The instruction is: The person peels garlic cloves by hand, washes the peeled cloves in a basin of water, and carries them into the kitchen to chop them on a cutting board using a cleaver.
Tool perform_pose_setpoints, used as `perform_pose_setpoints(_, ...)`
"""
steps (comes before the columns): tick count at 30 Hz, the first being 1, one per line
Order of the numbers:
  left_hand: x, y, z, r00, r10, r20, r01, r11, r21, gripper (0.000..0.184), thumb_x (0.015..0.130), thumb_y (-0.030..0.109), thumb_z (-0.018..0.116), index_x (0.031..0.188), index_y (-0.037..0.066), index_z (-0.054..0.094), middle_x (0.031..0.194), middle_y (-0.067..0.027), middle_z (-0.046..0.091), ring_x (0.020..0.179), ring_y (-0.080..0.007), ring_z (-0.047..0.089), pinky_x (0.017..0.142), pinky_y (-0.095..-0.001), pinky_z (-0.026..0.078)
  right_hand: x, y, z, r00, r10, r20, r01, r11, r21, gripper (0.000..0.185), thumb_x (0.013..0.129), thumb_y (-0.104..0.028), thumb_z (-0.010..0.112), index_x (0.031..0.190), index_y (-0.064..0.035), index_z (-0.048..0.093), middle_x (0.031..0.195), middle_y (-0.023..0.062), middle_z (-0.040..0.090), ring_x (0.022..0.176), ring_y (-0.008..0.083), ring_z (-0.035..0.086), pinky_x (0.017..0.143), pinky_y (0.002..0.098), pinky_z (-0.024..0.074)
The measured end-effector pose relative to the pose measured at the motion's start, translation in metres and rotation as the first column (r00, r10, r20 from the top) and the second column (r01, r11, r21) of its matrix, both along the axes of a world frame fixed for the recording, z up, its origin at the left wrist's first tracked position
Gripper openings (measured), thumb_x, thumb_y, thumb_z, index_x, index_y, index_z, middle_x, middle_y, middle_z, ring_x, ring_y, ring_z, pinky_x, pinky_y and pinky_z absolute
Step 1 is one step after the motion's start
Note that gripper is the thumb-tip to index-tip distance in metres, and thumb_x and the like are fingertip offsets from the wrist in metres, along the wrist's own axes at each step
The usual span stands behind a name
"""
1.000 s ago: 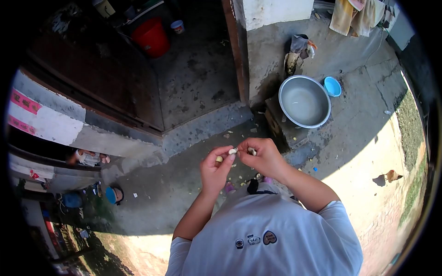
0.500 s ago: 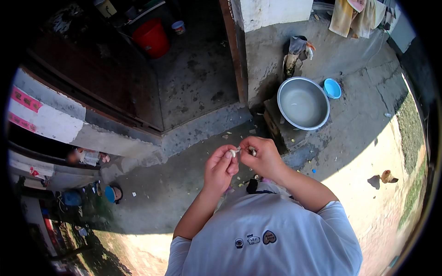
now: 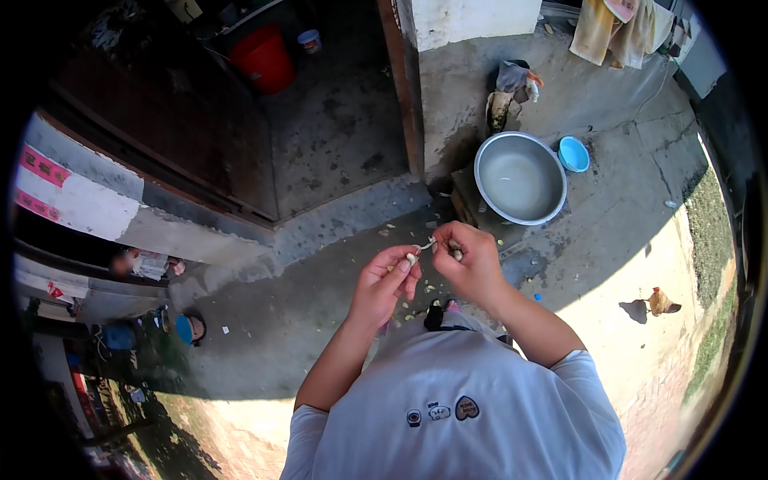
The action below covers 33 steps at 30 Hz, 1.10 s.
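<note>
In front of my shirt, my left hand (image 3: 386, 282) pinches a small whitish, clove-like piece (image 3: 412, 258) between thumb and fingers. A thin pale strip (image 3: 426, 245) runs from it up to the fingertips of my right hand (image 3: 472, 260). That hand is closed, its thumb and forefinger at the strip's end, and several small beige pieces (image 3: 456, 250) show within its curled fingers. Both hands are raised over the concrete ground, their fingertips slightly apart. The exact kind of the small pieces cannot be made out.
A large metal basin (image 3: 520, 178) with cloudy liquid stands on a low block, beside a blue bowl (image 3: 574, 154). Pale scraps lie on the ground. A doorway opens ahead, with a red bucket (image 3: 262, 60) inside. A chicken (image 3: 662, 302) stands in the sun at right.
My right hand has moved up and right, away from the left, and a longer pale strip now shows between them. The view has shifted slightly, and the chicken has moved a little.
</note>
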<state>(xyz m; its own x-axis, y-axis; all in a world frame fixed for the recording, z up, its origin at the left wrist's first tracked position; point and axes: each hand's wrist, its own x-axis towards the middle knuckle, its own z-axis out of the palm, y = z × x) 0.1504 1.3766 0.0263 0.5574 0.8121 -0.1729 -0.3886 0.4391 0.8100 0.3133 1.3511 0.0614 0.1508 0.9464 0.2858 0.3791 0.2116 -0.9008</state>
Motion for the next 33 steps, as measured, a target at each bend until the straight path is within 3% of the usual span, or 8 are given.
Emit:
perform_pose_setpoints(4,0.008,0.0,0.0,0.997,0.007,-0.082,-0.003,0.999,0.043,0.018,0.087,0.008,0.045,0.103,0.003,0.052,0.079,-0.0076,0.055,0.057,-0.0086,0.048,0.049,-0.022,0.042,0.012,0.0,0.001,0.997,-0.061,-0.052,0.062,0.998,0.018,0.009,0.075,-0.008,0.059,0.074,0.0008,0.057,0.061,0.0112,0.054,0.051,0.0191,0.051,0.048,0.028,0.0402)
perform_pose_setpoints(8,0.012,-0.001,0.0,0.993,0.025,-0.111,-0.011,0.992,0.129,0.019,0.087,0.007,0.044,0.106,0.003,0.049,0.081,-0.009,0.055,0.055,-0.0093,0.048,0.048,-0.0215,0.041,0.025,0.0,-0.001,0.996,0.089,0.014,-0.089,0.995,-0.046,0.008,0.077,-0.007,0.06,0.075,0.0003,0.058,0.057,0.0053,0.052,0.053,0.0099,0.048,0.048,0.0232,0.0372)
perform_pose_setpoints(11,0.018,0.0,0.002,0.992,0.018,-0.126,0.005,0.984,0.177,0.019,0.088,0.006,0.043,0.106,0.002,0.047,0.081,-0.0095,0.056,0.054,-0.009,0.048,0.047,-0.0209,0.04,0.026,-0.002,0.007,0.985,0.17,-0.018,-0.171,0.983,-0.059,0.011,0.073,-0.008,0.062,0.081,-0.002,0.058,0.066,0.0091,0.055,0.055,0.0174,0.052,0.05,0.0276,0.0407)
perform_pose_setpoints(18,0.032,-0.002,0.008,0.988,0.036,-0.148,-0.017,0.992,0.126,0.01,0.089,0.009,0.044,0.097,0.003,0.046,0.076,-0.0071,0.055,0.052,-0.0081,0.046,0.044,-0.0199,0.037,0.035,-0.002,-0.009,0.958,0.28,0.058,-0.281,0.96,0.01,0.014,0.072,-0.008,0.063,0.085,-0.0048,0.059,0.067,0.0076,0.055,0.058,0.0183,0.053,0.053,0.0287,0.0419)
perform_pose_setpoints(21,0.033,-0.001,0.0,0.992,0.084,-0.092,-0.076,0.993,0.086,0.011,0.089,0.011,0.045,0.097,0.004,0.046,0.073,-0.0045,0.052,0.051,-0.0067,0.042,0.043,-0.019,0.034,0.042,-0.004,-0.009,0.916,0.4,-0.029,-0.401,0.916,-0.011,0.014,0.073,-0.009,0.062,0.086,-0.0043,0.059,0.065,0.0074,0.054,0.057,0.0165,0.052,0.052,0.028,0.0414)
perform_pose_setpoints(23,0.034,-0.001,-0.005,0.994,0.091,-0.06,-0.086,0.992,0.088,0.011,0.089,0.012,0.046,0.096,0.004,0.046,0.072,-0.0036,0.051,0.051,-0.0062,0.04,0.043,-0.0185,0.032,0.048,-0.005,-0.007,0.862,0.476,-0.174,-0.502,0.847,-0.174,0.009,0.076,-0.01,0.062,0.079,-0.0025,0.058,0.066,0.0017,0.055,0.061,0.0077,0.05,0.053,0.0231,0.04)
perform_pose_setpoints(26,0.036,-0.002,-0.005,0.995,0.099,-0.026,-0.097,0.993,0.061,0.011,0.089,0.013,0.045,0.095,0.004,0.046,0.071,-0.0026,0.049,0.051,-0.0055,0.037,0.044,-0.0178,0.031,0.047,-0.001,-0.006,0.933,0.285,-0.219,-0.336,0.908,-0.25,0.01,0.077,-0.011,0.062,0.078,-0.0021,0.058,0.066,-0.0005,0.053,0.062,0.005,0.047,0.054,0.0216,0.0385)
perform_pose_setpoints(33,0.039,-0.002,-0.004,0.996,0.093,0.001,-0.093,0.99,-0.104,0.008,0.089,0.013,0.045,0.094,0.007,0.047,0.076,-0.0069,0.055,0.046,-0.0068,0.04,0.04,-0.0181,0.031,0.044,0.002,-0.008,0.921,0.347,-0.179,-0.376,0.911,-0.167,0.012,0.077,-0.012,0.062,0.08,-0.0027,0.057,0.066,-0.0031,0.052,0.061,0.0041,0.045,0.056,0.0204,0.0376)
